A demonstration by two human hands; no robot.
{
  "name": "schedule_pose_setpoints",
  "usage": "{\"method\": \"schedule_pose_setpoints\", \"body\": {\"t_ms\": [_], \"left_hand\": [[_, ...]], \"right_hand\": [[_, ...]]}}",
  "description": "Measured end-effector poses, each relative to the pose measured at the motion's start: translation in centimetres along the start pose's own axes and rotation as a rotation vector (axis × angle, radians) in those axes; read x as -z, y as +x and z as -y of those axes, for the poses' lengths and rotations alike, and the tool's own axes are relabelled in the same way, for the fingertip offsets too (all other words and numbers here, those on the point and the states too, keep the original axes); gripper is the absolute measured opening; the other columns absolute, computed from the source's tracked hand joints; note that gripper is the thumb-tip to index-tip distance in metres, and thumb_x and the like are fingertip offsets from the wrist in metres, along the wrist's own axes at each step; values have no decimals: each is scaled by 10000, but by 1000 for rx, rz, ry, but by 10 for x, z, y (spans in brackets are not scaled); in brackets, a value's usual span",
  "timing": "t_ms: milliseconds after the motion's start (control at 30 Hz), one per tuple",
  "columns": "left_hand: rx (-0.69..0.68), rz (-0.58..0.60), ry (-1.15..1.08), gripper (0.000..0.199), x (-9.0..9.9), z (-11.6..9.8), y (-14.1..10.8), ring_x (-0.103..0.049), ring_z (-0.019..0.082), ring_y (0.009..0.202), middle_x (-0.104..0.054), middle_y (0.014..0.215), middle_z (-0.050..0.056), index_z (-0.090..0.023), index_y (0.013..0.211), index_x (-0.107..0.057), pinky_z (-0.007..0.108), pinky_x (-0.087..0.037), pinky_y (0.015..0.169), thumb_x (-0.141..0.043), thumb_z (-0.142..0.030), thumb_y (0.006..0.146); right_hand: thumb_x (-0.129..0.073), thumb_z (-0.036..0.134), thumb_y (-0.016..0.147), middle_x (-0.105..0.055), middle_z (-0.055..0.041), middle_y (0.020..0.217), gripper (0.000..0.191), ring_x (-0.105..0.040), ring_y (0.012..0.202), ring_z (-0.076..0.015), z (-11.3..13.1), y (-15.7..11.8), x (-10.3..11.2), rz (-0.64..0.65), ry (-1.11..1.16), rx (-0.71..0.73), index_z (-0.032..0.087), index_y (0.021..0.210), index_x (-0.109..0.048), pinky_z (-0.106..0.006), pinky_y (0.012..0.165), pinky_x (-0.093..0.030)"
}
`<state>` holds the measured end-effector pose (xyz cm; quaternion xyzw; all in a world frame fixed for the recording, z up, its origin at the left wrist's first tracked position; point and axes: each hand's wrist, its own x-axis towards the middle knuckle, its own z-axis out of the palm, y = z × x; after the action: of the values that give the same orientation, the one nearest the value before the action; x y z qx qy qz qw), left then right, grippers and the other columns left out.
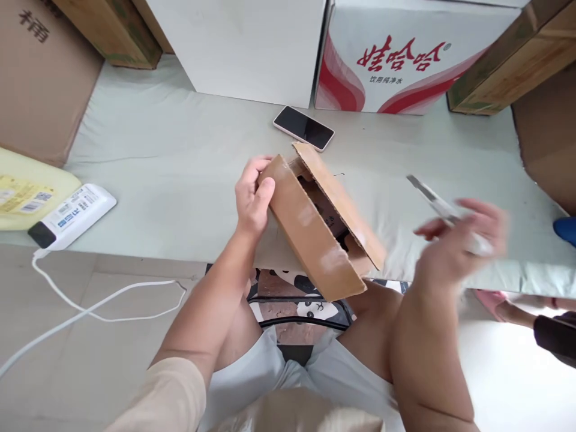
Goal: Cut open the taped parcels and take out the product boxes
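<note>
A brown cardboard box [310, 228] is tilted at the front edge of the cloth-covered surface, its top flap [339, 204] standing partly open. Dark contents show through the gap, but I cannot make out what they are. My left hand [255, 195] grips the box's far left corner, thumb on the near side. Off to the right and apart from the box, my right hand [465, 237] is closed around a utility knife [434, 198]. The knife's blade points up and to the left. Motion blurs this hand somewhat.
A smartphone [303, 127] lies just behind the box. White cartons [252, 48] and a red-and-white water carton [405, 60] line the back. At left are a power strip [76, 216] with a white cable and a yellow jug [27, 186]. Part of another person's leg [517, 315] shows at right.
</note>
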<state>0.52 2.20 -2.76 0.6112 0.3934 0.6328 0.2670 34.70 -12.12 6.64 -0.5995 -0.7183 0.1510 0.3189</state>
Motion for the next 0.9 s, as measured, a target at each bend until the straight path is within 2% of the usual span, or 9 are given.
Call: {"method": "schedule_pose_setpoints", "body": {"t_ms": [167, 267, 367, 467, 533, 633, 700, 833, 900], "left_hand": [[27, -31, -21, 469, 5, -5, 9, -684, 270, 1107, -654, 1053, 73, -237, 865, -647, 433, -551, 1045, -679, -704, 897], [83, -90, -73, 480, 4, -5, 11, -676, 250, 1096, -621, 1033, 64, -225, 832, -635, 401, -552, 1021, -727, -695, 867], [128, -172, -100, 489, 3, -2, 12, -674, 223, 1011, -624, 1009, 48, -230, 872, -604, 374, -561, 935, -699, -709, 882], [12, -202, -36, 459, 4, -2, 14, -645, 200, 892, -632, 913, 28, -232, 845, -577, 364, -545, 856, -724, -667, 869], [-109, -157, 12, 457, 6, -6, 17, -638, 211, 859, -644, 862, 29, -230, 763, -560, 392, -541, 844, -750, -640, 832], [-231, -44, 72, 542, 7, -21, 21, -664, 258, 836, -672, 783, 49, -232, 621, -470, 486, -558, 853, -636, -684, 869], [-275, 17, 78, 586, 7, -36, 23, -670, 273, 760, -642, 660, 51, -237, 555, -423, 525, -563, 812, -550, -686, 910], [-284, 240, -83, 564, 8, -67, 25, -610, 230, 533, -558, 481, 32, -236, 522, -482, 459, -512, 619, -496, -570, 976], [-241, 402, -141, 549, 11, -79, 26, -616, 217, 502, -602, 500, 27, -229, 555, -514, 444, -502, 610, -487, -556, 996]], "right_hand": [[-661, 474, 857, -693, -160, 1308, 545, -630, 1306, -364, -36, 43, -92, 7, -65, -217, 267, 1361, -680, -548, 1062, -554], [-654, 414, 839, -657, -194, 1384, 566, -602, 1346, -365, -48, 53, -113, -18, -89, -383, 196, 1361, -672, -563, 1139, -498], [-638, 388, 852, -698, -176, 1288, 403, -661, 1226, -321, -42, 54, -110, -236, 12, -409, 190, 1192, -723, -511, 1068, -535], [-590, 377, 944, -713, -41, 861, 180, -678, 817, -192, -18, 47, -99, -461, 281, -238, 232, 897, -686, -338, 769, -564], [-578, 379, 996, -690, -10, 771, 225, -663, 738, -167, -1, 42, -93, -469, 430, -72, 239, 841, -661, -304, 704, -540], [-566, 435, 1030, -775, -68, 1044, 241, -740, 1004, -225, 16, 39, -92, -346, 526, 107, 246, 1042, -714, -374, 868, -585], [-537, 492, 1044, -779, -79, 1102, 312, -731, 1116, -256, 20, 40, -93, -298, 541, 200, 248, 1107, -720, -414, 940, -576], [-372, 543, 1095, -743, 0, 758, 494, -719, 815, -199, 23, 40, -88, -190, 583, 462, 248, 897, -715, -428, 951, -530], [-286, 565, 1103, -762, 8, 779, 576, -722, 830, -200, 26, 38, -83, -121, 544, 511, 251, 874, -710, -442, 984, -497]]}}
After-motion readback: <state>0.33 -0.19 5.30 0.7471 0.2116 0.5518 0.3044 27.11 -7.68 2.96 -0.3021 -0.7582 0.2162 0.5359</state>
